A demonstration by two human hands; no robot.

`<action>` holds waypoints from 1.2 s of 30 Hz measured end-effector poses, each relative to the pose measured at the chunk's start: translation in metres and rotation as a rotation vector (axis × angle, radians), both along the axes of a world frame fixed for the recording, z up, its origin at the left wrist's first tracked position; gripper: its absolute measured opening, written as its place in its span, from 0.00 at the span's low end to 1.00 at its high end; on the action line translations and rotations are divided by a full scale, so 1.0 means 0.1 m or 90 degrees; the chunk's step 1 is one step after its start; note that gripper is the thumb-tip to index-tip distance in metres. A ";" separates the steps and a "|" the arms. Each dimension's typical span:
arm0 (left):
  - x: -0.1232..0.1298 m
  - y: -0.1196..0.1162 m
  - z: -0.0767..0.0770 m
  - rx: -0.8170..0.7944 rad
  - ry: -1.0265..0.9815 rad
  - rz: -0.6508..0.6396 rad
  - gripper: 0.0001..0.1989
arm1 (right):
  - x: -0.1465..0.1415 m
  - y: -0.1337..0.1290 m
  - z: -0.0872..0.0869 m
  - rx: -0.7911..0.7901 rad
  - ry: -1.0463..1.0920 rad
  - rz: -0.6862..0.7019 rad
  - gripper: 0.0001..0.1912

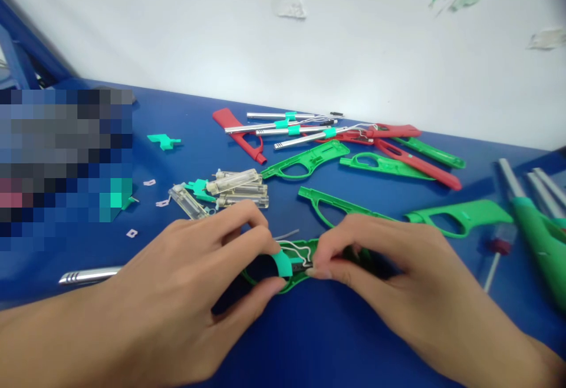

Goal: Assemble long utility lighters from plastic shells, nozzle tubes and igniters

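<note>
A green lighter casing half point(300, 282) lies low in front of me, inner side up, with white wires point(295, 247) and a black part inside. My left hand point(194, 276) closes its thumb and fingers around its handle-loop end, touching the teal trigger point(284, 263). Over the other end, my right hand point(384, 264) has thumb and forefinger pinched together beside the black part and wires; whatever is between those fingertips is hidden. A silver metal tube point(88, 275) sticks out to the left from beneath my left hand.
Clear fuel tanks point(234, 183) lie beyond my left hand. Further back are silver tubes with wires point(305, 136), red casing pieces point(239, 134) and green casing halves point(309, 161). Assembled green lighters point(539, 246) and a red-shafted screwdriver point(500, 246) are at right. Small pink clips point(132, 233) lie left.
</note>
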State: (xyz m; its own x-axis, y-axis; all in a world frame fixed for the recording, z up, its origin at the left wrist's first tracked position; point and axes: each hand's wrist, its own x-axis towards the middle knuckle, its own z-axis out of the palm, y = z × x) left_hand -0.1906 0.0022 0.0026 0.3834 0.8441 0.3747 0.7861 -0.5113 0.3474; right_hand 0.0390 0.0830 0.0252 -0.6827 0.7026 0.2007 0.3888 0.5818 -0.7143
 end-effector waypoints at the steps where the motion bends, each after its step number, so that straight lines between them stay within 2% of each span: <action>1: 0.00 0.00 0.00 -0.001 0.000 -0.001 0.06 | 0.00 0.00 0.00 0.001 -0.002 -0.002 0.12; 5: 0.00 -0.01 0.01 0.007 0.013 -0.005 0.05 | 0.06 0.01 -0.03 0.053 -0.016 0.008 0.09; 7: 0.00 -0.01 0.01 0.012 0.020 0.003 0.04 | 0.10 0.01 -0.04 0.130 -0.021 0.041 0.09; 10: 0.00 -0.01 0.00 0.028 0.030 0.014 0.04 | 0.14 0.01 -0.02 0.285 -0.053 0.111 0.15; 13: -0.01 -0.01 -0.02 0.025 0.021 0.008 0.05 | 0.14 0.01 0.04 0.375 -0.102 0.164 0.20; 18: -0.01 -0.01 -0.02 0.041 0.039 0.014 0.06 | 0.11 -0.01 0.08 0.403 -0.105 0.153 0.18; 26: -0.01 0.00 -0.03 0.046 0.027 0.004 0.05 | 0.17 -0.12 -0.08 0.467 -0.011 0.063 0.13; 31: -0.03 0.00 -0.02 0.025 0.050 -0.014 0.08 | 0.13 -0.11 -0.01 0.468 -0.011 0.085 0.11; 34: -0.05 -0.01 -0.02 0.048 0.108 -0.031 0.10 | 0.09 -0.08 0.03 0.499 0.020 0.086 0.11; 36: -0.06 -0.01 -0.04 0.068 0.126 -0.037 0.10 | 0.09 -0.08 0.02 0.484 0.009 0.082 0.10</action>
